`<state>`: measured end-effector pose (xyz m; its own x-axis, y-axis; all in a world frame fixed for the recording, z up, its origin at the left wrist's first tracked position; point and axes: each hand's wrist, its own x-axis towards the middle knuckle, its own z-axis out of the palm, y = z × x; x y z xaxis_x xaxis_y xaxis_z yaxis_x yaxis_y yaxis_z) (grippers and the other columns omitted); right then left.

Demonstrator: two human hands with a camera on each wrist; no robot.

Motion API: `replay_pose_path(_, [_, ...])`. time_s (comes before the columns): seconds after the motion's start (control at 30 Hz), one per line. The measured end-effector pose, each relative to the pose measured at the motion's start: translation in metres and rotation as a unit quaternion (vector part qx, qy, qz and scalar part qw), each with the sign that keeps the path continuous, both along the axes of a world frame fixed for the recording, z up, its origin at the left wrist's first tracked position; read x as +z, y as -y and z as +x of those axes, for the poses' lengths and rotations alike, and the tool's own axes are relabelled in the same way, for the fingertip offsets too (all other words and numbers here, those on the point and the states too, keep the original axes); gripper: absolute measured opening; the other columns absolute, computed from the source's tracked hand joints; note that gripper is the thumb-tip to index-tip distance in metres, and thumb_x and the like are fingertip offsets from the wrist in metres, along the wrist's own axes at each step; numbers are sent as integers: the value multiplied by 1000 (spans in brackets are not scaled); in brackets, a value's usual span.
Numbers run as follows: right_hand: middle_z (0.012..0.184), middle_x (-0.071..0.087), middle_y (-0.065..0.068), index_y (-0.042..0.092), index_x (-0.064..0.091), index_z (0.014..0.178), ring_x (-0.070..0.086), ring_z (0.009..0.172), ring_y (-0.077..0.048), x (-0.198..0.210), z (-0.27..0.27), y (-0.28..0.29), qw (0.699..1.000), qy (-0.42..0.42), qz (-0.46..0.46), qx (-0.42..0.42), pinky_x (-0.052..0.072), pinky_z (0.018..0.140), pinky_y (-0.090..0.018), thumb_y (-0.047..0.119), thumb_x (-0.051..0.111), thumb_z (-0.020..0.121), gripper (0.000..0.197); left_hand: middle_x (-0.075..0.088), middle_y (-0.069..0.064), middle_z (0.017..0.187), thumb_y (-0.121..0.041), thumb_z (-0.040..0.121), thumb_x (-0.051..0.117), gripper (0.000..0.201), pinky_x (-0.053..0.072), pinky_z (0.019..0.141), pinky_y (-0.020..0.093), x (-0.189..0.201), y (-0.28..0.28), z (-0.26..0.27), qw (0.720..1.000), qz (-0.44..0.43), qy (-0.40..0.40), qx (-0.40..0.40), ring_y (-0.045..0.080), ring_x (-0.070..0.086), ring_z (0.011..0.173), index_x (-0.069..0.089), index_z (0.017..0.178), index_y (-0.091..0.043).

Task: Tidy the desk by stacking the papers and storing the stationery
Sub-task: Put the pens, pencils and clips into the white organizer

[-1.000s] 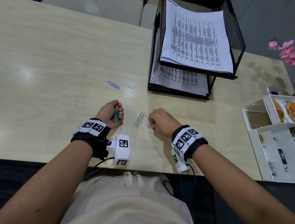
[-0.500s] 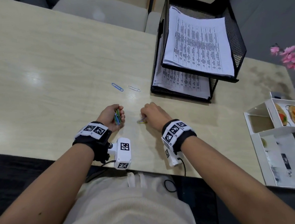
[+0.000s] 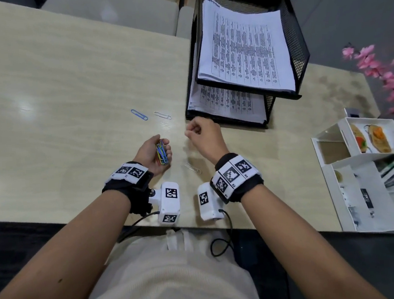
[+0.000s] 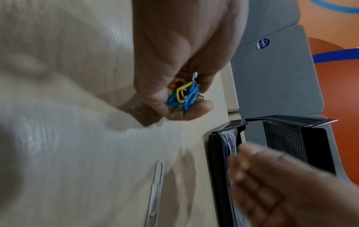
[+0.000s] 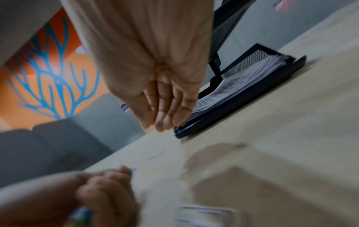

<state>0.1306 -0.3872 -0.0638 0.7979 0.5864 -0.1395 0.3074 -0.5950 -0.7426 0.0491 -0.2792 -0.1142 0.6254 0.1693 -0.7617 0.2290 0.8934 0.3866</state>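
Coloured clips [image 3: 161, 151], blue, yellow and green, sit bunched in the left hand [image 3: 153, 154], whose fingers curl around them; the left wrist view shows the same bunch [image 4: 184, 96] pinched between thumb and fingers. This hand hovers near the front edge of the surface [image 3: 52, 90], at its middle. The right hand [image 3: 203, 134] is just beside it, toward the black tray [image 3: 300, 46], lifted off the surface. In the head view its fingers look loosely curled, while the right wrist view shows the fingers [image 5: 165, 107] rather straight and together, and nothing is seen between them. One silver clip [image 3: 192, 168] lies flat on the surface between the two wrists, near the front edge. Two more clips lie further in, side by side but apart: a blue clip [image 3: 139, 114] and a pale clip [image 3: 162, 115], both left of the tray's front corner. The tray has two levels, and printed papers [image 3: 245, 51] lie in each one. At the right edge stands a white organiser [image 3: 349, 175], and pink flowers [image 3: 388, 75] are behind it.
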Motion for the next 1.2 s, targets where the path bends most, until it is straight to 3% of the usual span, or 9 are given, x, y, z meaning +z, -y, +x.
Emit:
replay_pose_path(0.07, [89, 64, -8, 9, 62, 79, 56, 72, -14, -16, 1, 14, 996, -27, -87, 24, 42, 65, -14, 7, 61, 81, 3, 40, -5, 33, -34, 99, 28, 42, 27, 29, 7, -2, -4, -1, 1000, -4, -16, -15, 6, 35, 24, 38, 62, -17])
replay_pose_path(0.2, [94, 57, -8, 9, 57, 83, 54, 89, -25, -38, -15, 31, 969, -14, -213, 127, 46, 78, -33, 11, 65, 80, 8, 33, -5, 31, -38, 99, 29, 42, 19, 24, 12, 0, -11, -6, 999, -19, -23, -28, 6, 30, 23, 33, 61, -20])
replay_pose_path(0.43, [100, 63, -14, 10, 56, 86, 59, 95, -33, -29, -6, -13, 967, 8, -208, 150, 50, 81, -41, 2, 49, 82, 11, 25, -4, 29, -44, 99, 27, 46, 13, 25, 13, 8, -36, -14, 999, -1, -40, -24, 7, 23, 21, 29, 60, -21])
replay_pose_path(0.57, [120, 57, -19, 7, 55, 112, 52, 113, -36, -18, 24, -75, 973, 45, -206, 98, 44, 90, -37, 6, 47, 86, 27, 25, -5, 30, -41, 99, 28, 45, 13, 27, 12, 14, -58, -25, 998, 28, -48, -4, 6, 22, 21, 29, 59, -22])
replay_pose_path(0.7, [127, 51, -22, 4, 50, 119, 48, 119, -38, -26, 36, -110, 954, 81, -257, 135, 41, 95, -38, 5, 41, 90, 31, 26, -5, 30, -39, 100, 29, 44, 13, 27, 12, 16, -79, -38, 997, 43, -53, 27, 6, 22, 21, 29, 60, -21])
replay_pose_path(0.87, [122, 52, -23, 1, 54, 111, 51, 114, -38, -32, 38, -119, 938, 93, -291, 165, 42, 88, -38, 3, 39, 90, 25, 27, -6, 29, -37, 100, 31, 44, 13, 26, 11, 12, -92, -47, 993, 50, -80, 65, 6, 23, 22, 31, 60, -20])
replay_pose_path(0.97, [110, 53, -23, 0, 55, 89, 54, 110, -37, -29, 38, -125, 929, 87, -308, 184, 41, 80, -37, 5, 45, 87, 11, 28, -6, 29, -36, 99, 32, 42, 14, 27, 12, 11, -91, -45, 991, 66, -94, 75, 6, 23, 22, 32, 60, -19])
replay_pose_path(1.1, [115, 56, -24, 8, 51, 88, 54, 108, -39, -25, 28, -145, 953, 35, -250, 166, 39, 76, -34, 6, 47, 86, 4, 28, -8, 30, -34, 99, 33, 41, 15, 28, 8, 10, -86, -45, 990, 86, -97, 54, 6, 23, 22, 33, 60, -19])
replay_pose_path(1.2, [92, 49, -22, 11, 34, 63, 53, 104, -37, -33, 18, -159, 961, 7, -225, 160, 35, 70, -32, 14, 50, 90, 32, 27, -9, 31, -32, 99, 33, 41, 15, 28, 6, 9, -78, -45, 987, 117, -107, 12, 5, 22, 21, 33, 60, -19])
